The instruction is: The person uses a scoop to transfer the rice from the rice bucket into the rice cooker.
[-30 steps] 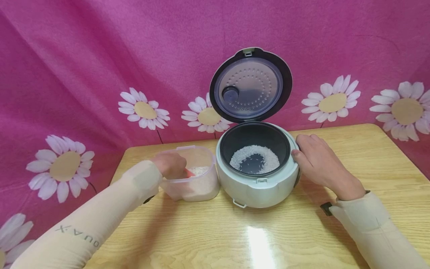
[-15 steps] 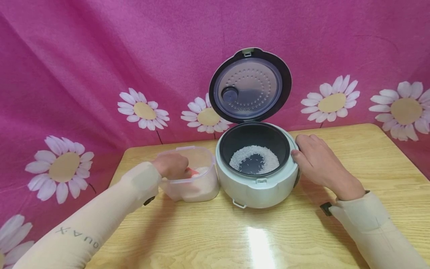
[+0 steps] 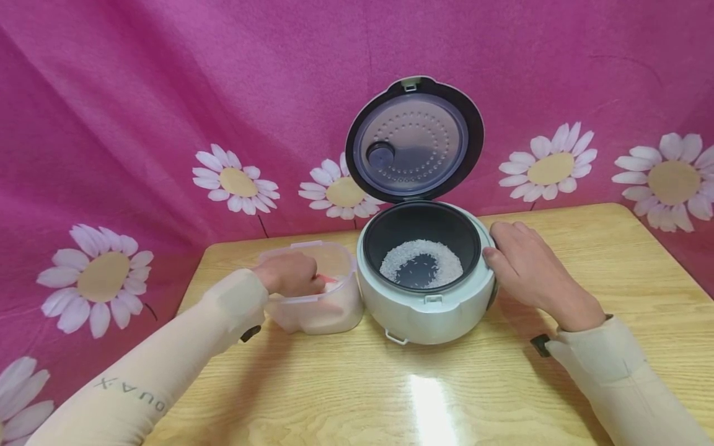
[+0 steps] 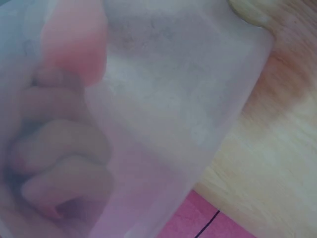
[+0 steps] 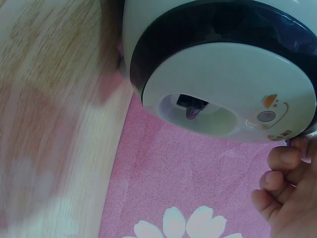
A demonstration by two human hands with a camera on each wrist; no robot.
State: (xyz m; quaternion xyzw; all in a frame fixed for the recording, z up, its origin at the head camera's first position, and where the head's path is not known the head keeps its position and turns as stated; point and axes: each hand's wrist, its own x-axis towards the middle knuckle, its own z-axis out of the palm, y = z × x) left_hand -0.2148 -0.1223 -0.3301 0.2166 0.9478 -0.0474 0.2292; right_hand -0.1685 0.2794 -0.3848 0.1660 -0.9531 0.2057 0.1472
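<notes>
My left hand [image 3: 290,274] is inside a translucent plastic container [image 3: 334,319] partly filled with white rice [image 3: 334,286]. Its fingers curl round a red scoop [image 4: 74,42], seen through the container wall in the left wrist view; only a sliver of the scoop shows in the head view. To the right stands a pale green rice cooker [image 3: 429,322], lid [image 3: 415,145] raised. A ring of rice [image 3: 449,263] lies in its dark inner pot [image 3: 429,217]. My right hand [image 3: 527,269] grips the cooker's right side near the rim, fingers curled against it in the right wrist view [image 5: 285,158].
Container and cooker stand side by side on a wooden table [image 3: 334,390]. Directly behind the table hangs a pink cloth [image 3: 251,74] with daisies. The raised lid is close to that cloth. A front panel [image 5: 208,79] with a smiling face shows on the cooker.
My left hand has moved slightly right inside the container, with the scoop in it. My right hand has stayed on the cooker, and the rice in the pot looks the same.
</notes>
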